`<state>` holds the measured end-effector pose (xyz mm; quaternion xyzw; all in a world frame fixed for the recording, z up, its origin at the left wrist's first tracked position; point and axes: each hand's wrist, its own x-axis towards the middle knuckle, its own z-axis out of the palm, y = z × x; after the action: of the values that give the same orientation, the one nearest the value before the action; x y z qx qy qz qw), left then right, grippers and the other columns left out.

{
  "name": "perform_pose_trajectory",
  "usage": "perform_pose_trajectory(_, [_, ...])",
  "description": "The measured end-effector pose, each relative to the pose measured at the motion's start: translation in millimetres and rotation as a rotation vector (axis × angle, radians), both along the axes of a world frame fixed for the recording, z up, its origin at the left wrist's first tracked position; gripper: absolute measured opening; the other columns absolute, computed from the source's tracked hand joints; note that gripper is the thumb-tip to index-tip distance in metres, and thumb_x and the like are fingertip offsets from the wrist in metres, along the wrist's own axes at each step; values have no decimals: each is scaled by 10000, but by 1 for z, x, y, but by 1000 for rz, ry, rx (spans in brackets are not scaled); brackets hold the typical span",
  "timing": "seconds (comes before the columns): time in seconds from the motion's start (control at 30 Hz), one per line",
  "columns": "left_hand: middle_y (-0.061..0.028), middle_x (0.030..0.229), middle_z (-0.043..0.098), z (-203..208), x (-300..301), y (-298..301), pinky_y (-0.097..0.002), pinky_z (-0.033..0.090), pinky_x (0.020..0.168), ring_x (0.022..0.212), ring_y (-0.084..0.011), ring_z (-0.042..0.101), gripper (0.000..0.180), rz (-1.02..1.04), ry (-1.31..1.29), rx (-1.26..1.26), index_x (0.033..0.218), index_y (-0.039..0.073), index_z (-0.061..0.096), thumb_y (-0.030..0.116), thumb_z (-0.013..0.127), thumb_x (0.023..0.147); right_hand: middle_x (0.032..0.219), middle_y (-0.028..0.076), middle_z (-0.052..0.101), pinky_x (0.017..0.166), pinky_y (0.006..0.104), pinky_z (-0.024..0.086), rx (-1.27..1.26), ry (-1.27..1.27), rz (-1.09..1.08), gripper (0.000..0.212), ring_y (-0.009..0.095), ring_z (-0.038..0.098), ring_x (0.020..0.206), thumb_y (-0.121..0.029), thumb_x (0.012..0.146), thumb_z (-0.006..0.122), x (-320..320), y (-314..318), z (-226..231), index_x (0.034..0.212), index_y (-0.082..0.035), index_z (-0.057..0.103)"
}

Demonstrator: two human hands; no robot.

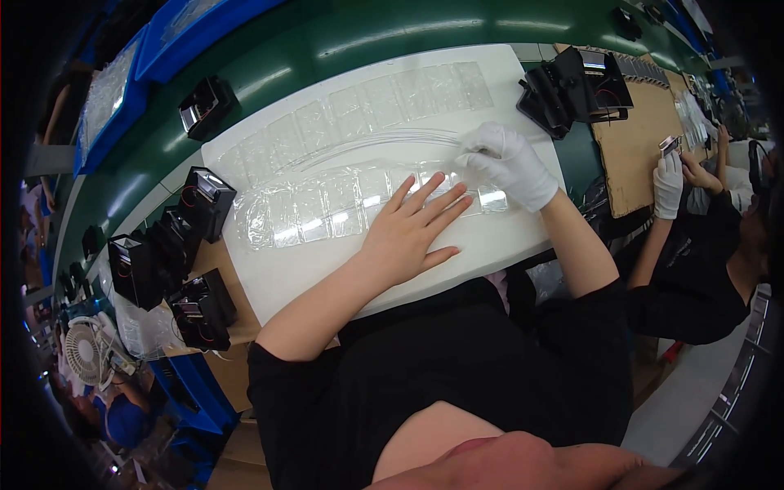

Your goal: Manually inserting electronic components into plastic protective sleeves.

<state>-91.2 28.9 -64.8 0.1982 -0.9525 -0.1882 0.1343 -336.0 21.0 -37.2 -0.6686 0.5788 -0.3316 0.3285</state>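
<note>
My bare left hand (414,233) lies with its fingers spread over the near row of clear film-wrapped panels (306,214), the fingertips on the film. In a white glove, my right hand (508,163) is closed in a pinch above that row's right end. What its fingertips hold is hidden by the glove. Thin pale wire-like strands (371,143) curve along the white board (273,282) and end close to the gloved fingers. Behind them runs a far row of clear panels (351,110), lying flat on the same board.
Black box-shaped housings (163,253) crowd the left side, and more black housings (576,86) stand at the back right. Blue trays (110,102) sit at the far left on the green table (343,37). A co-worker's gloved hand (668,184) works beside a cardboard sheet (633,143) at right.
</note>
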Motion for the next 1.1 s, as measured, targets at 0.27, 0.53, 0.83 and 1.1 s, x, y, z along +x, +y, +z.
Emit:
perform_pose_trajectory(0.27, [-99,1499,465,-12,-9,-11,-488,234,1230,1475,-327,324,715,233,260,-98,1461,102,459,470,680,890,890,57,671,678,324,506,-310,596,223,95,250,634,722,-170,904,685,0,5,2,941,-85,667])
perform_pose_trajectory(0.53, [-114,1309,534,-18,-4,-23,-457,327,1176,1343,-325,427,699,254,168,-55,1346,77,500,451,761,818,801,58,681,593,349,510,-137,795,302,304,275,660,635,-397,893,691,7,23,20,915,-94,678])
perform_pose_trajectory(0.83, [-76,1195,549,-8,-6,-27,-401,357,1134,1179,-280,494,616,176,181,-77,1251,72,540,470,741,827,698,78,682,588,377,522,19,852,323,445,302,677,613,-541,908,624,-18,40,34,925,-107,720])
perform_pose_trajectory(1.1, [-73,1164,544,-7,-7,-23,-374,386,1070,1161,-258,502,590,194,145,-46,1219,72,557,468,742,823,746,102,684,594,366,515,160,958,339,422,316,671,645,-488,910,626,-33,53,45,902,-74,706])
